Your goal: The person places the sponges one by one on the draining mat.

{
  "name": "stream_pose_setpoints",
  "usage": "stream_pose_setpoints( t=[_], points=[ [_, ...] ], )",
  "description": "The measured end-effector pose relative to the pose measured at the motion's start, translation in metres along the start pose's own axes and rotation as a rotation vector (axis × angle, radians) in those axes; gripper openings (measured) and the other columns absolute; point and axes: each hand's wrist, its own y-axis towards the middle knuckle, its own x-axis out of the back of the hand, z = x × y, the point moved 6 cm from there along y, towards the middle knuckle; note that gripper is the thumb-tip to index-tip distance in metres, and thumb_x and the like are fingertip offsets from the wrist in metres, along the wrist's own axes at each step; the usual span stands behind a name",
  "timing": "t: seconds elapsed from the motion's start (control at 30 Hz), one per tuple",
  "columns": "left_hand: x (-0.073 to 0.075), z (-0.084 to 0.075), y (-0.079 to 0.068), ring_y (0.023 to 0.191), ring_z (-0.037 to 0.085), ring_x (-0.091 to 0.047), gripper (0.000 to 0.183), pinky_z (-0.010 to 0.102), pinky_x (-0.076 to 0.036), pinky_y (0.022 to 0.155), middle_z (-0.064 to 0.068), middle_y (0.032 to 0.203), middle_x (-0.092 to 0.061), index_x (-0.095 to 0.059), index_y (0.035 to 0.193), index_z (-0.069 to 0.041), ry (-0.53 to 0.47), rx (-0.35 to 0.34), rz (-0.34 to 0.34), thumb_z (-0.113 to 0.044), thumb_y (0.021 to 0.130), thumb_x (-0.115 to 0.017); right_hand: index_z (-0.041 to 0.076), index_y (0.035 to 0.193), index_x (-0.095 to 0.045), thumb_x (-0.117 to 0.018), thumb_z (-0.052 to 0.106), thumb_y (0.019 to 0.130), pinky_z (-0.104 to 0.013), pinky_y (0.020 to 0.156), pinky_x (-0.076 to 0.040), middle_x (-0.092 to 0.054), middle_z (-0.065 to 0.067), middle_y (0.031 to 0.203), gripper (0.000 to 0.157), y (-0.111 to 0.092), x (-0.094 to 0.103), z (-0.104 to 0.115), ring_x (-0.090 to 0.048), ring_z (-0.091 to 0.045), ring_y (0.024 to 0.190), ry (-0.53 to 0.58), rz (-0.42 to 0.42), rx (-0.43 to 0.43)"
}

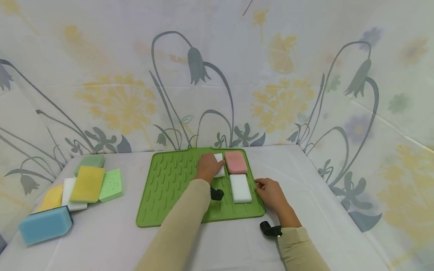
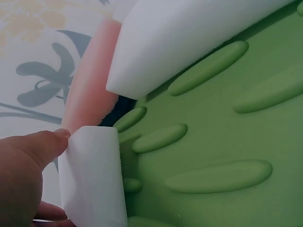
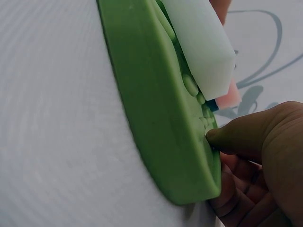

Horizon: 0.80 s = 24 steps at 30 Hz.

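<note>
A green ridged drying mat [image 1: 169, 188] lies on the white-covered table. My left hand [image 1: 207, 167] reaches to its far part and grips a small white sponge [image 1: 219, 171], its thumb along one edge in the left wrist view. The back of the hand hides part of that sponge. Right beside it are a pink sponge [image 1: 236, 162] with a dark underside and, nearer me, a second white sponge [image 1: 240, 189]. At the mat's right edge, my right hand [image 1: 272, 194] pinches the green rim [image 3: 208, 161] between thumb and fingers.
Left of the mat, several sponges are grouped: a blue one [image 1: 45, 226], a yellow one [image 1: 87, 184], a light green one [image 1: 111, 185], a grey-green one [image 1: 92, 162], and others partly covered. A flower-printed cloth [image 1: 217, 75] hangs behind the table.
</note>
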Motion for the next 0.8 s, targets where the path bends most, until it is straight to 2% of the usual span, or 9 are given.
stream_pose_setpoints(
  t=[0.17, 0.33, 0.53, 0.63, 0.8],
  points=[
    [-0.0013, -0.0003, 0.0002, 0.045, 0.013, -0.043, 0.052, 0.028, -0.037, 0.046, -0.003, 0.047, -0.037, -0.044, 0.052, -0.015, 0.039, 0.004, 0.001, -0.042, 0.094, -0.061, 0.001, 0.122, -0.065, -0.062, 0.013, 0.090, -0.029, 0.064, -0.046, -0.066, -0.007, 0.094, 0.034, 0.0002, -0.0004, -0.0002, -0.056, -0.015, 0.076, 0.001, -0.001, 0.001],
    [-0.0017, -0.0020, -0.0008, 0.045, 0.013, -0.048, 0.054, 0.027, -0.039, 0.047, -0.002, 0.046, -0.039, -0.045, 0.052, -0.015, 0.090, -0.012, -0.010, -0.045, 0.094, -0.060, 0.001, 0.123, -0.065, -0.062, 0.013, 0.090, -0.029, 0.064, -0.046, -0.066, -0.006, 0.094, 0.035, 0.0008, -0.0018, -0.0012, -0.057, -0.015, 0.076, 0.004, 0.000, 0.002],
    [-0.0017, -0.0019, -0.0011, 0.047, 0.015, -0.049, 0.053, 0.028, -0.039, 0.047, 0.000, 0.048, -0.043, -0.048, 0.053, -0.014, 0.061, -0.020, -0.030, -0.045, 0.093, -0.060, 0.001, 0.122, -0.065, -0.062, 0.013, 0.090, -0.028, 0.063, -0.045, -0.066, -0.006, 0.094, 0.034, 0.0011, -0.0016, -0.0002, -0.056, -0.014, 0.075, 0.001, -0.002, 0.005],
    [-0.0037, -0.0009, 0.0006, 0.050, 0.016, -0.052, 0.048, 0.029, -0.041, 0.049, 0.003, 0.053, -0.052, -0.053, 0.057, -0.011, 0.046, -0.018, -0.028, -0.040, 0.094, -0.060, 0.000, 0.122, -0.065, -0.062, 0.013, 0.090, -0.029, 0.063, -0.045, -0.066, -0.007, 0.094, 0.035, 0.0000, -0.0001, 0.0010, -0.056, -0.015, 0.075, 0.000, -0.001, 0.007],
    [-0.0047, -0.0003, 0.0008, 0.056, 0.018, -0.058, 0.043, 0.029, -0.044, 0.051, 0.009, 0.063, -0.062, -0.060, 0.063, -0.006, 0.081, -0.013, -0.021, -0.034, 0.095, -0.059, 0.000, 0.122, -0.065, -0.062, 0.013, 0.090, -0.029, 0.065, -0.046, -0.066, -0.007, 0.095, 0.035, -0.0023, 0.0004, 0.0025, -0.056, -0.015, 0.077, 0.002, 0.006, -0.001]
  ],
)
